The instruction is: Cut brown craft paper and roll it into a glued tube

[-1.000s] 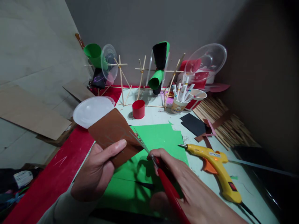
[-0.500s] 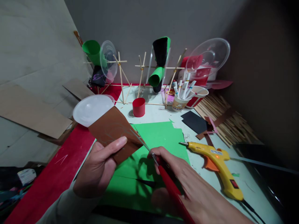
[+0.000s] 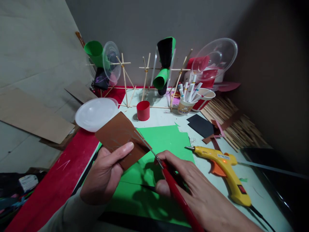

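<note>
Brown paper sheet point(image 3: 119, 137) held up above the table point(image 3: 159, 120), over a green sheet point(image 3: 166, 141), w/ left hand point(image 3: 103, 175) pinching its lower edge, thumb on top. Red-handled scissors point(image 3: 169, 180) gripped in right hand point(image 3: 193, 190), fingers closed round the handles, blades biting into the sheet's right edge. Yellow glue gun point(image 3: 224, 167) lies just right of the hands. White bowl point(image 3: 95, 113) behind the sheet, red cup point(image 3: 143, 110) farther back.
</note>
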### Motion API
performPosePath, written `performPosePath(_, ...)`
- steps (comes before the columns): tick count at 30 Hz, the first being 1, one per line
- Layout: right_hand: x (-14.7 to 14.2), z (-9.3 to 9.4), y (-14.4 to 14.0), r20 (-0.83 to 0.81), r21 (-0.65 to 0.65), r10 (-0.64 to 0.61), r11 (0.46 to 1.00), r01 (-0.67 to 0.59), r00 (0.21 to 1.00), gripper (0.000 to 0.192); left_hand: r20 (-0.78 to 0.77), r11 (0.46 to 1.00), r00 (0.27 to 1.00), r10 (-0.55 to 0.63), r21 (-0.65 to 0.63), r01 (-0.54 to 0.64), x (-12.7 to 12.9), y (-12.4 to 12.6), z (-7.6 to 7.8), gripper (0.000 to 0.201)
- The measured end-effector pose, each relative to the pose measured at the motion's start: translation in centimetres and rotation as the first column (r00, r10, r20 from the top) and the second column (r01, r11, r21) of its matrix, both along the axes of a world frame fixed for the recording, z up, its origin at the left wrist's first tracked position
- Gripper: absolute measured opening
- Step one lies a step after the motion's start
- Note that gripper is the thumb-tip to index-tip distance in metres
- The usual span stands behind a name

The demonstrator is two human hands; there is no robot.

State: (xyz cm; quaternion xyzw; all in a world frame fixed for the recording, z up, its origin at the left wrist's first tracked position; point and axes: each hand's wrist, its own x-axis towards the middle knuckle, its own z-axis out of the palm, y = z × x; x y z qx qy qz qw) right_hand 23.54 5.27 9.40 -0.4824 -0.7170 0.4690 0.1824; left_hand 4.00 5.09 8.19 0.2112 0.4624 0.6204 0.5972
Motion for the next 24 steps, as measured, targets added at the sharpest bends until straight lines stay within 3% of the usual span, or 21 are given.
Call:
performPosePath(14, -0.18, -0.21, -0.08, -0.019, 0.221, 0.009, 0.975, -0.005, 1.0, 0.035, 0.059, 0.999, 0.998, -0.005, 0.032, 0.003, 0.05, -0.03, -0.43, 0.058)
performPosePath(24, -0.2, -0.53, -0.49, -0.033, 0.197, 0.016, 0.98, -0.009, 0.999, 0.031, 0.07, 1.0, 0.997, 0.021, 0.007, -0.021, 0.29, 0.14, -0.37, 0.059)
